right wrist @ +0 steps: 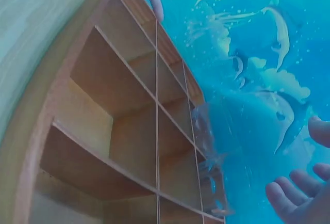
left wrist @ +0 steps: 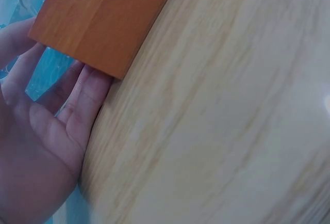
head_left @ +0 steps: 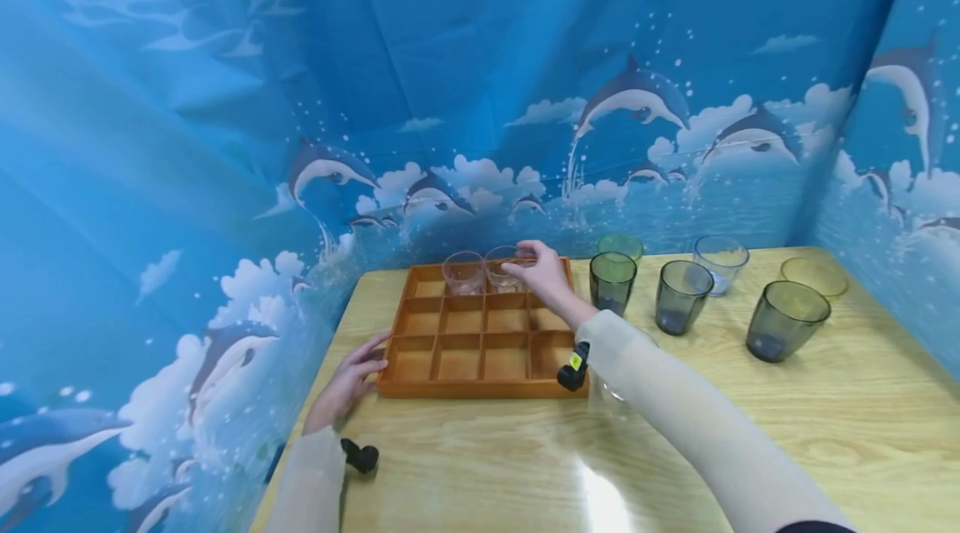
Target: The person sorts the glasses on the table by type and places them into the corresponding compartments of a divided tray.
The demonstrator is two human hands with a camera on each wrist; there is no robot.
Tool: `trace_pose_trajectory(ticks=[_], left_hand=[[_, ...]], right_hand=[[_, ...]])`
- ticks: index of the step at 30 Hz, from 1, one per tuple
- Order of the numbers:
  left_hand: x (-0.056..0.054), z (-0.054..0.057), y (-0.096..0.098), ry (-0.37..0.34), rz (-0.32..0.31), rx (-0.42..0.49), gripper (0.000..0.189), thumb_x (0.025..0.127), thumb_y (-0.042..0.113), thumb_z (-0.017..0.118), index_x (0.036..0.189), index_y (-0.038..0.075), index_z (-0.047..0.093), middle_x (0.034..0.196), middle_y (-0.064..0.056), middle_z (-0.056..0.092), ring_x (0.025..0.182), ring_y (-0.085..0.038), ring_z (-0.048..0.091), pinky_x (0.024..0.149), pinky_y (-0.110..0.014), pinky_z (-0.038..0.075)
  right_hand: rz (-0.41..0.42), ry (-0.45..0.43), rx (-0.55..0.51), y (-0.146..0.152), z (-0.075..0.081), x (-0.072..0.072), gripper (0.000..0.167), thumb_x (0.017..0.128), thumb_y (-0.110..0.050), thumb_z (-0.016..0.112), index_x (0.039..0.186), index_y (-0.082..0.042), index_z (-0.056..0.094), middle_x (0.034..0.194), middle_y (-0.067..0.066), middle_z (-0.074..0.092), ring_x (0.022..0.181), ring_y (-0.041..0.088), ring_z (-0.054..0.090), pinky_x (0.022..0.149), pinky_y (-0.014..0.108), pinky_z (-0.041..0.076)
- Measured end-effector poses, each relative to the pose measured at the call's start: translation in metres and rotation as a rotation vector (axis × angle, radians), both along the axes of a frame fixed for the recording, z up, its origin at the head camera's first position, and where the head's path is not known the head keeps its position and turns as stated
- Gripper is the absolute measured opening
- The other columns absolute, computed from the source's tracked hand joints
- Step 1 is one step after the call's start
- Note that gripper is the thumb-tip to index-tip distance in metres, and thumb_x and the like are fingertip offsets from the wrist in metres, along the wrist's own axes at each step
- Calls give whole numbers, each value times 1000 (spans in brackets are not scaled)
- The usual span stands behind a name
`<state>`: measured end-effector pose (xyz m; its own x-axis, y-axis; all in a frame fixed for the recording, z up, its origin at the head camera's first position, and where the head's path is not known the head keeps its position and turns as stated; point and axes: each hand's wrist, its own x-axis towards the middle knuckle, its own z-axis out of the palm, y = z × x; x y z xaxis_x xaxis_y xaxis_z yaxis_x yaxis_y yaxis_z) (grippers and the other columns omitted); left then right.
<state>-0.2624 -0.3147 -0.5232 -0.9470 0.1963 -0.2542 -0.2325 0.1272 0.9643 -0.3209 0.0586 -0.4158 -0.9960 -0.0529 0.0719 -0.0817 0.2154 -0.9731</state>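
Note:
A wooden compartment tray (head_left: 483,389) lies on the table, its back row holding two clear glasses side by side, the left glass (head_left: 462,276) and the right glass (head_left: 501,276). My right hand (head_left: 542,273) is over the tray's back right part, beside the right glass. In the right wrist view its fingers (right wrist: 289,198) are spread, with a gap between them and the glasses. At the tray's left wall, my left hand (head_left: 351,379) touches the wood with extended fingers. The left wrist view shows these fingers (left wrist: 87,97) against the tray's end, partly hidden behind it.
Right of the tray stand several tinted glasses, among them a green glass (head_left: 612,281), a grey glass (head_left: 683,297), a bluish glass (head_left: 722,265), a dark glass (head_left: 787,321) and a yellow glass (head_left: 816,275). Clear glass edges show beside my right forearm. A dolphin-printed curtain (head_left: 480,100) hangs behind the table.

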Motion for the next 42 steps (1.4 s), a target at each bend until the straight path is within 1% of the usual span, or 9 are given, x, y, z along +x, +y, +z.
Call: trace_pose_trajectory(ticks=[4,8,12,16,20,22,26,31,42], left_hand=[[0,0,0,1,-6,-5,55,90,22,58,142,28,39,143,-9,31,128,-29,30,88,-41,41],[0,0,0,4,-9,-7,55,91,22,57,142,27,38,144,-8,30,129,-29,28,87,-41,40],[0,0,0,-2,-6,3,55,90,21,58,142,27,39,144,-9,30,128,-30,29,86,-42,41],[-1,-2,-1,-9,-7,9,56,90,21,59,142,28,40,144,-9,30,128,-29,28,87,-43,41],[-1,-2,-2,-13,-4,9,55,89,22,59,140,29,41,144,-7,30,129,-29,28,90,-45,39],[-1,-2,-2,-19,6,11,54,88,23,60,139,31,43,143,-5,31,128,-28,29,91,-46,38],[-1,-2,-2,-12,-4,5,54,89,24,59,140,30,41,144,-5,29,129,-29,28,92,-46,36],[-1,-2,-2,-12,2,7,55,89,24,60,140,30,41,144,-5,30,129,-28,28,93,-47,36],[0,0,0,-13,-16,5,56,91,22,57,143,26,38,145,-11,28,129,-32,29,91,-45,39]], right_hand=[[31,20,-43,-2,6,8,50,86,-17,68,130,-5,48,125,19,53,110,28,53,89,42,44],[94,50,-84,-1,10,17,50,87,-15,65,132,-5,46,126,19,52,111,29,53,89,42,44],[161,89,-111,4,11,25,48,89,-11,62,134,-5,44,126,19,53,112,30,52,89,42,44],[198,139,-122,10,12,35,47,89,-9,61,133,-3,45,122,18,56,110,30,54,86,39,46],[211,158,-155,16,15,45,47,88,-8,63,131,-2,46,120,18,57,108,29,55,87,37,46],[214,145,-179,18,18,49,47,88,-8,63,131,-3,47,120,18,57,108,29,54,88,38,46],[221,128,-203,25,19,55,48,87,-9,64,131,-1,46,123,22,54,109,30,53,89,37,45],[209,108,-192,35,19,62,49,86,-14,66,131,-4,48,122,16,56,109,28,53,87,36,46],[194,179,-188,58,12,72,48,86,-14,67,129,-5,49,119,18,57,107,30,55,83,30,48]])
